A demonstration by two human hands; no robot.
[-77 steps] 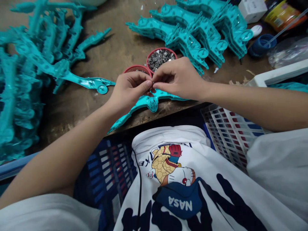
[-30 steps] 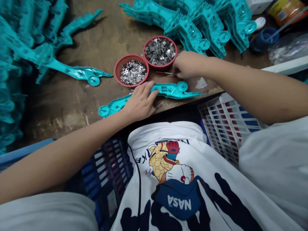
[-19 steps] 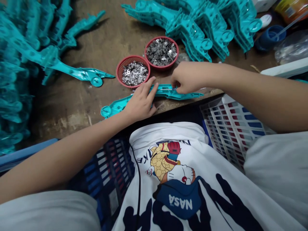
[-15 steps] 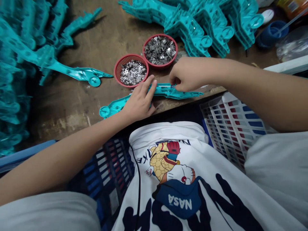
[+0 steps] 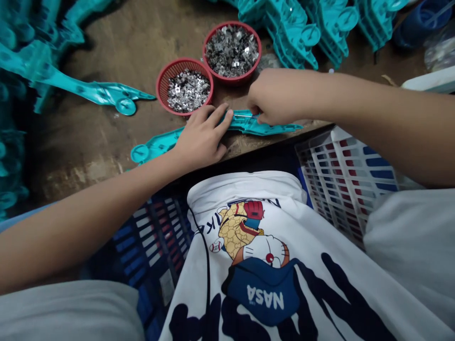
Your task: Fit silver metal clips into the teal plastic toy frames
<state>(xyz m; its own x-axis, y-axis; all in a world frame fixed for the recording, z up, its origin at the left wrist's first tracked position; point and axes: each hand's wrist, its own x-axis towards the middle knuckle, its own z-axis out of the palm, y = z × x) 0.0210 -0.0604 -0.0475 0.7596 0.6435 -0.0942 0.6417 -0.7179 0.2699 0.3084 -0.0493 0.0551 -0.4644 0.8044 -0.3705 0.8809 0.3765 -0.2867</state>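
A long, narrow teal plastic part (image 5: pixel 161 143) lies along the table's near edge, with a round disc at its left end. My left hand (image 5: pixel 201 135) rests across its middle, fingers over it and thumb at the near side, holding it against the table. My right hand (image 5: pixel 275 99) is closed, knuckles up, over the right half of the part. From its fingers a thin metal shaft (image 5: pixel 243 115) points left along the part; the rest of this slim tool is hidden in the hand.
Two red baskets, the nearer (image 5: pixel 159 90) and the farther (image 5: pixel 259 49), hold small metal clips. More teal parts (image 5: pixel 88 90) are piled left and back right. A blue cup (image 5: pixel 412 28) stands far right. Below the table edge are a white crate (image 5: pixel 336 163) and a blue crate (image 5: pixel 131 248).
The view has shifted, so the table things sit higher in the picture. Both hands stay on the same teal part, and the metal shaft at my right fingers now shows more clearly.
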